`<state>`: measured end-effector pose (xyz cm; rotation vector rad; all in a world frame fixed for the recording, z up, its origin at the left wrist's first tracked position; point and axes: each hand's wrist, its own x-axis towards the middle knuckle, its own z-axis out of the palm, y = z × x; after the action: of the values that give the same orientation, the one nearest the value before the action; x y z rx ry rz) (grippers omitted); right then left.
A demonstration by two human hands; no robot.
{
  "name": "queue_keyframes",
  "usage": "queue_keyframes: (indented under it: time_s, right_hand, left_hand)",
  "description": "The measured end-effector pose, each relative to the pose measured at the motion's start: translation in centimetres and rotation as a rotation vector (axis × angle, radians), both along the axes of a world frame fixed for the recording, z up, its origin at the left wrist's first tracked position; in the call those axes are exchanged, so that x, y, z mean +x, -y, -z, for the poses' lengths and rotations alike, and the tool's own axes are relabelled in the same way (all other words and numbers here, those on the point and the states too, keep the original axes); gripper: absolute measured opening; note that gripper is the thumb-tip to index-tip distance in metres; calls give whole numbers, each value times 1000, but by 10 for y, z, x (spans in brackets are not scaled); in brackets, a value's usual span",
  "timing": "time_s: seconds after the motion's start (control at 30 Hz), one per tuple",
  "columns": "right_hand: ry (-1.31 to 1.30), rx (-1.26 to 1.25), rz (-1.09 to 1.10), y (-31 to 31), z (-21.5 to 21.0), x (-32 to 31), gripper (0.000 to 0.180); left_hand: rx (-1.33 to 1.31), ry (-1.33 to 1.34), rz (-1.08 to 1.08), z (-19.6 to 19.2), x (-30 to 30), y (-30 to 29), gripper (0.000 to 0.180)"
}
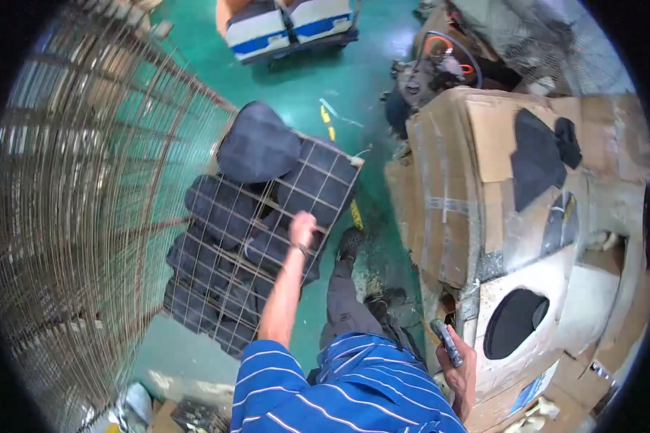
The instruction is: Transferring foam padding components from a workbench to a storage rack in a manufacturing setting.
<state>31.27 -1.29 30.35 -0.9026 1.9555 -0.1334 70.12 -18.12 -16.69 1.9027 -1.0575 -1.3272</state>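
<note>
Mesh of thin wire (pixel 231 263) lies over a heap of dark pads (pixel 220 209) in the head view, its long axis slanting from far right to near left ahead of me. My left hand (pixel 302 228) is the nearer one by far: it is on or just above the mesh, a little inside the right edge, with the fingers curled in. I cannot tell whether they hook round a wire or only rest there bunched; no pad shows in that grip.

One loose dark pad (pixel 258 143), broad and rounded, sits on top at the far end. From my left hand it lies ahead and to the left, apart from the fingers, and it overhangs the far edge of the mesh.

My right hand (pixel 460 364) is well apart, low on my right side, the fingers wrapped round a slim dark object (pixel 449 345) with a greenish end, tipped forward and left; its kind I cannot make out. Just beside that hand stands a pale panel (pixel 556 289) with a black oval pad (pixel 514 323). A tall wire cage (pixel 133 180) rises on my left.
</note>
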Motion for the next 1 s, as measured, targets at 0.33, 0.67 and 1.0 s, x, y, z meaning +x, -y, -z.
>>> queue_keyframes:
  time_s: [0.33, 0.67, 1.0]
  right_hand:
    - [-187, -454, 374, -168, -48, -93, 62]
    - [-469, -699, 991, -347, -97, -167, 60]
    - [-355, -645, 807, -419, -80, -213, 70]
  left_hand:
    - [105, -337, 986, -101, -301, -119, 45]
    - [360, 291, 1215, -53, -321, -128, 38]
    - [-740, 48, 1477, -180, -553, -210, 42]
